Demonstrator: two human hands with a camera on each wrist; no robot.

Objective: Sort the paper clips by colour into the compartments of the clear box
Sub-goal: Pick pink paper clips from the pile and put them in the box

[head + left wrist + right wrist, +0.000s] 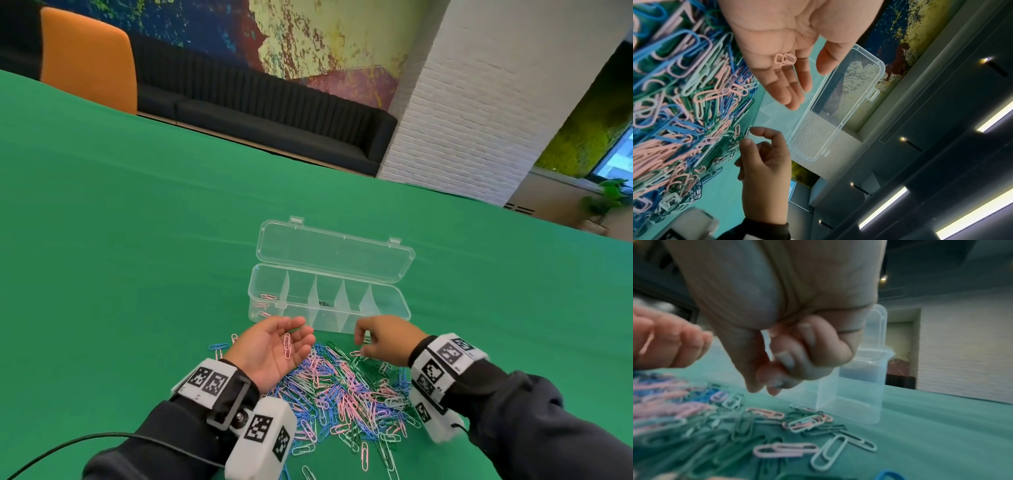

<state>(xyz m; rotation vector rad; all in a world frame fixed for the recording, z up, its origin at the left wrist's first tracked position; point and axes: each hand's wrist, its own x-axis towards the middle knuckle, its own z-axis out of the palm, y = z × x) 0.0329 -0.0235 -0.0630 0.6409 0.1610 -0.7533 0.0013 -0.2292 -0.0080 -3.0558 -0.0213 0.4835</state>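
Nearest the person, a loose heap of pink, blue, lilac, pale mint and dark green wire paper clips [346,394] spreads over the green cloth-covered table [137,257], with a few strays lying apart at the heap's near edge. Two dark sleeves with marker-printed wrist bands reach in from either side. The left hand [274,346] hovers palm up over the heap's far left part, its fingers straight and relaxed, and a couple of pink paper clips [287,345] lie loose across the base of its fingers; the left wrist view shows them resting there unclamped. The right hand [383,337] hangs over the far right edge of the heap with its fingers curled downward and thumb and forefinger tips drawn close together; whether a clip is caught between them cannot be told, as the right wrist view is blurred. The two hands are apart, with a gap of heap between them. Just beyond both hands stands the clear rectangular plastic box [329,301], divided by thin walls into a row of compartments, its hinged lid [335,251] laid open flat on the far side. Several pink clips [268,296] sit in the leftmost compartment. Past the table's far edge stand an orange chair back [89,58], a dark ribbed sofa [274,113] and a white brick pillar [479,102].
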